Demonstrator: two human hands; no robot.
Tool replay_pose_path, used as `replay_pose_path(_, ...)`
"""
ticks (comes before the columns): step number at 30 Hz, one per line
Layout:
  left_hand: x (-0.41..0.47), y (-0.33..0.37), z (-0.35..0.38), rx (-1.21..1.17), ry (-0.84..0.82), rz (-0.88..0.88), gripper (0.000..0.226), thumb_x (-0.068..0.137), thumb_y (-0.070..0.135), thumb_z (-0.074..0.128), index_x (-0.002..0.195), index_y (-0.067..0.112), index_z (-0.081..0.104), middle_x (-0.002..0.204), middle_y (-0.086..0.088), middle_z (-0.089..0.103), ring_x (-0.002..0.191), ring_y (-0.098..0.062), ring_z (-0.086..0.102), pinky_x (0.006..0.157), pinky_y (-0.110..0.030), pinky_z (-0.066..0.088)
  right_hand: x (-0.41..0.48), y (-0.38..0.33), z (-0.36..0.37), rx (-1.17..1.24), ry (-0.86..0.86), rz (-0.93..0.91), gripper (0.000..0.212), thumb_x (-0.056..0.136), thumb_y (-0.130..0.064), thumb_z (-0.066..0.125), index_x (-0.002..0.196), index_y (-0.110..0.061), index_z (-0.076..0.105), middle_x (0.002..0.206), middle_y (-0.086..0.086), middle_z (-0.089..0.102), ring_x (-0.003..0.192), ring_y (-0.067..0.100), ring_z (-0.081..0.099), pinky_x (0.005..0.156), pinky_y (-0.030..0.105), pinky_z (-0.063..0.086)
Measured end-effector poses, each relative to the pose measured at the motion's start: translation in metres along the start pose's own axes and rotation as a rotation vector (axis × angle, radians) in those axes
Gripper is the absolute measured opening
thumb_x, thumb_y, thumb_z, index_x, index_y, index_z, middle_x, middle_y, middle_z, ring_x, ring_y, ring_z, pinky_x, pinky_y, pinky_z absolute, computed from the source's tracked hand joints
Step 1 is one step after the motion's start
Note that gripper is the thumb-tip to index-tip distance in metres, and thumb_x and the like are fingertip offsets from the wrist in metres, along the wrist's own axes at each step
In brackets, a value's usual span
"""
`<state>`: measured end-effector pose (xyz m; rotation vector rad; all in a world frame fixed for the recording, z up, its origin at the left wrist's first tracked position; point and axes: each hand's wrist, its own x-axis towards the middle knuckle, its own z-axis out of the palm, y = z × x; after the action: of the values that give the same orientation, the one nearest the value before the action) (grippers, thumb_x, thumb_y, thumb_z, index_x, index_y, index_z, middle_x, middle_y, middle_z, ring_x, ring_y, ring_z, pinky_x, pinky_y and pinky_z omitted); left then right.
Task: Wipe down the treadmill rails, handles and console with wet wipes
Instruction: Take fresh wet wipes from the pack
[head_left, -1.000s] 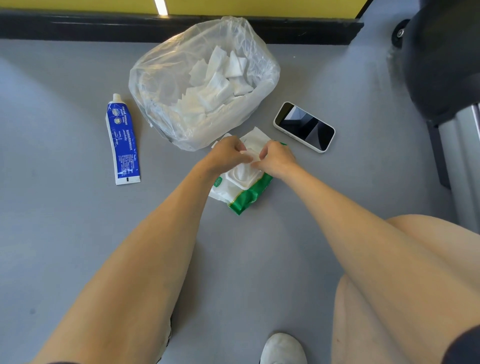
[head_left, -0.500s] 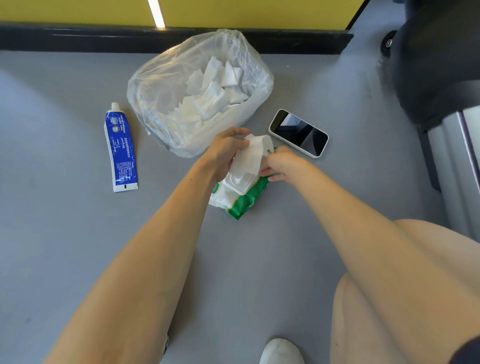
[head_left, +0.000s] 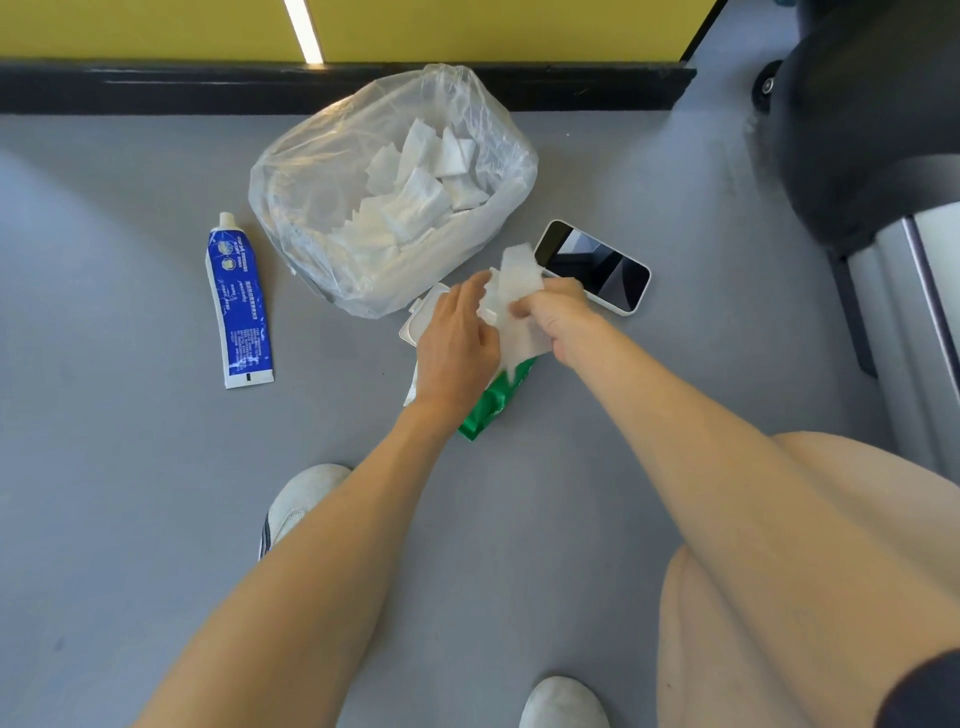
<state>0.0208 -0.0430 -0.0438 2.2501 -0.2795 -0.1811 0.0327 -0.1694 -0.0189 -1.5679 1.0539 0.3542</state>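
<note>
Down on the grey floor (head_left: 130, 493) just in front of me, the pack (head_left: 493, 402) lies with its long axis running from near right to far left, its lid (head_left: 422, 318) flipped open at the far-left end. My left hand (head_left: 457, 345) lies on top of it, palm down, fingers fairly straight, pressing it to the floor. Its fingertips touch the wipe (head_left: 519, 304), though I cannot tell whether the thumb pinches anything. My right hand (head_left: 558, 318) is curled round the wipe, pinching it just right of the pack's opening. The sheet stands up crumpled between the two hands, its free end pointing far, toward the phone (head_left: 592, 266). Its near end seems to run down into the pack, so I judge it is not yet fully out. What matters next is direction: the treadmill (head_left: 857, 130) and its rail (head_left: 930, 322) sit to my right, well apart from the pack, and the right hand, which holds the wipe, is the nearer one. I expect to draw the wipe up and right while the left hand pins the pack. Beyond the hands sits the bag (head_left: 311, 197) of crumpled white wipes, and the tube (head_left: 240, 301) lies well apart to the left.
</note>
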Motion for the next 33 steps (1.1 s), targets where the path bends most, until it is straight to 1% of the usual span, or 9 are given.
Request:
replay_pose_path(6, -0.023, -0.038, 0.001, 0.430, -0.072, 0.395, 0.039, 0.063, -0.001, 0.080, 0.099, 0.007, 0.067, 0.097, -0.014, 0.061, 0.075, -0.033, 0.059, 0.061, -0.034, 0.046, 0.000, 0.003, -0.013, -0.521, 0.165, -0.002, 0.037, 0.095, -0.014, 0.039, 0.127, 0.000, 0.052, 0.132, 0.020, 0.053, 0.120, 0.037, 0.050, 0.094, 0.038, 0.042)
replay_pose_path(12, -0.014, -0.040, -0.007, 0.407, -0.014, 0.263, 0.040, 0.055, -0.015, 0.075, 0.089, 0.006, 0.070, 0.075, -0.011, 0.060, 0.057, -0.032, 0.053, 0.053, -0.030, 0.039, -0.011, 0.006, 0.006, -0.667, -0.103, 0.116, 0.028, 0.095, -0.016, 0.041, 0.069, -0.009, 0.045, 0.078, 0.009, 0.050, 0.072, 0.025, 0.050, 0.069, 0.028, 0.040)
replay_pose_path(14, -0.015, -0.040, -0.007, 0.391, -0.013, 0.268, 0.043, 0.056, -0.014, 0.074, 0.093, 0.006, 0.070, 0.073, -0.010, 0.060, 0.058, -0.032, 0.053, 0.053, -0.032, 0.042, -0.012, 0.006, 0.009, -0.595, -0.152, 0.154, 0.010, 0.090, -0.010, 0.055, 0.083, -0.003, 0.054, 0.091, 0.011, 0.052, 0.082, 0.025, 0.053, 0.076, 0.032, 0.044)
replay_pose_path(16, -0.017, -0.039, -0.005, 0.368, -0.034, 0.265, 0.039, 0.057, -0.014, 0.074, 0.090, 0.007, 0.070, 0.071, -0.009, 0.059, 0.058, -0.032, 0.052, 0.053, -0.033, 0.043, -0.016, 0.003, 0.011, -0.556, -0.186, 0.164, 0.036, 0.084, -0.012, 0.067, 0.117, -0.001, 0.057, 0.117, 0.015, 0.056, 0.109, 0.030, 0.056, 0.091, 0.037, 0.046)
replay_pose_path(19, -0.018, -0.041, -0.001, 0.381, -0.066, 0.309, 0.032, 0.055, -0.011, 0.074, 0.081, 0.009, 0.073, 0.069, -0.006, 0.060, 0.059, -0.030, 0.052, 0.055, -0.033, 0.042, -0.019, 0.001, 0.014, -0.650, -0.233, 0.205, 0.041, 0.093, -0.021, 0.060, 0.129, -0.003, 0.052, 0.133, 0.016, 0.053, 0.121, 0.032, 0.052, 0.091, 0.038, 0.047)
replay_pose_path(23, -0.018, -0.043, 0.004, 0.472, -0.153, 0.277, 0.021, 0.068, 0.007, 0.075, 0.087, 0.016, 0.076, 0.095, -0.007, 0.061, 0.083, -0.032, 0.054, 0.076, -0.038, 0.042, -0.016, 0.000, 0.013, -0.664, -0.231, 0.205, 0.035, 0.094, -0.022, 0.058, 0.123, -0.002, 0.055, 0.098, 0.010, 0.052, 0.095, 0.023, 0.049, 0.070, 0.033, 0.040)
replay_pose_path(26, -0.014, -0.034, 0.002, 0.487, -0.349, 0.058, 0.026, 0.094, 0.035, 0.049, 0.115, 0.032, 0.065, 0.142, -0.007, 0.030, 0.134, -0.032, 0.021, 0.110, -0.045, 0.007, -0.015, -0.001, 0.012, -0.668, -0.219, 0.203, 0.032, 0.092, -0.022, 0.062, 0.118, -0.003, 0.057, 0.109, 0.012, 0.054, 0.089, 0.021, 0.046, 0.068, 0.035, 0.040)
replay_pose_path(29, 0.000, -0.031, -0.003, 0.440, -0.514, -0.031, 0.030, 0.098, 0.043, 0.038, 0.121, 0.041, 0.057, 0.155, -0.002, 0.003, 0.144, -0.025, -0.012, 0.112, -0.051, -0.015, -0.014, -0.002, 0.011, -0.615, -0.237, 0.218, 0.043, 0.089, -0.023, 0.066, 0.125, -0.001, 0.055, 0.129, 0.013, 0.055, 0.093, 0.021, 0.050, 0.065, 0.036, 0.041)
replay_pose_path(33, -0.006, -0.040, -0.005, 0.368, -0.407, 0.134, 0.035, 0.089, 0.035, 0.041, 0.113, 0.032, 0.067, 0.150, -0.006, 0.025, 0.140, -0.026, 0.012, 0.114, -0.051, 0.000, -0.014, 0.000, 0.009, -0.588, -0.215, 0.215, 0.043, 0.085, -0.024, 0.071, 0.120, -0.003, 0.058, 0.123, 0.012, 0.058, 0.101, 0.025, 0.057, 0.051, 0.032, 0.037)
